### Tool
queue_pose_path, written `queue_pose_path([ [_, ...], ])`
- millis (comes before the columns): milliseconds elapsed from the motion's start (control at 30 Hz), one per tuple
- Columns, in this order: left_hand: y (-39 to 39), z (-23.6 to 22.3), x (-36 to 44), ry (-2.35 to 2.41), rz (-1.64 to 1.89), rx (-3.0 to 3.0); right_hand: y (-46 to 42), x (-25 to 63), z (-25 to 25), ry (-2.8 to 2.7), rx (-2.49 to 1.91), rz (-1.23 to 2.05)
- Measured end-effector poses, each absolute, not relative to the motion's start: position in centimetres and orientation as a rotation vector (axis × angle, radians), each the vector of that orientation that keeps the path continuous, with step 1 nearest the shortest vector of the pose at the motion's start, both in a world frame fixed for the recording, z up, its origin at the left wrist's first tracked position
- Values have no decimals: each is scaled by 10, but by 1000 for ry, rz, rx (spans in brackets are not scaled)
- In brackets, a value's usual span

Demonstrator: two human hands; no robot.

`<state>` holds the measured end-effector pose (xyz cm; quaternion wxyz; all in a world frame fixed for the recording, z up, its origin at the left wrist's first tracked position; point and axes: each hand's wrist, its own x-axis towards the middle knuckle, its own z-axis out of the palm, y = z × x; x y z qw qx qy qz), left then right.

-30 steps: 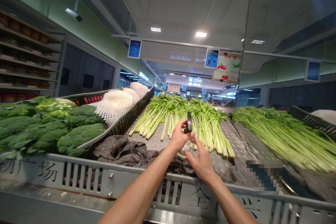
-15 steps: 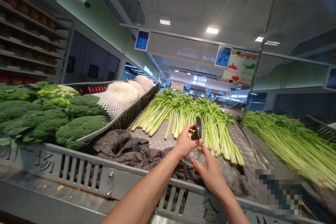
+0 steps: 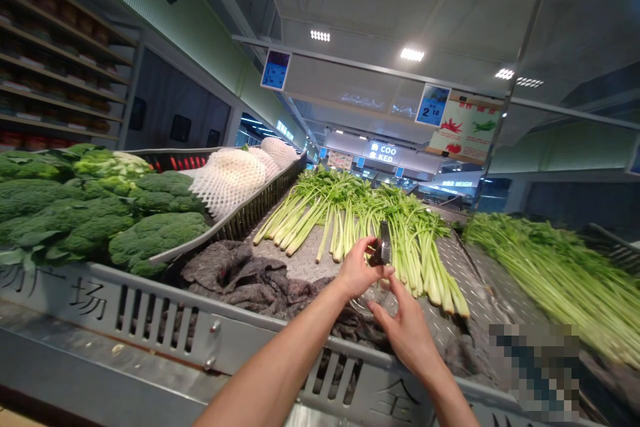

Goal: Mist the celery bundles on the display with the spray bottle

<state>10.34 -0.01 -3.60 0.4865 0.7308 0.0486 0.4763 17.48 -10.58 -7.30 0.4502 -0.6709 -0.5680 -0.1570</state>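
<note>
My left hand is closed on a black, glossy, band-shaped object that stands upright between thumb and fingers; its exact kind I cannot make out. Just right of it and lower is my right hand, thumb and forefinger apart, the forefinger tip close to the left thumb. Something clear and faint shows below the left hand, partly hidden. Behind both hands, celery lies spread on a patterned metal shelf, leafy ends away from me.
Broccoli fills the left side, beside net-wrapped produce in a black crate. A crumpled dark cloth lies along the grey slotted front rail. A mirror on the right reflects the celery. Price signs hang above.
The view has shifted slightly. Both hands keep nearly the same pose, and the black object stays in the left hand, turned a little. The celery has not moved.
</note>
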Motion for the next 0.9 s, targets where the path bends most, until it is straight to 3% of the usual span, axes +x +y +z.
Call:
queue_pose_path([
  [367, -1, -37, 105, 89, 1132, 1800, -110, 170, -72, -1367, -1659, -403],
  [900, -1, -45, 113, 74, 1074, 1716, -110, 172, -74, -1322, -1569, -164],
])
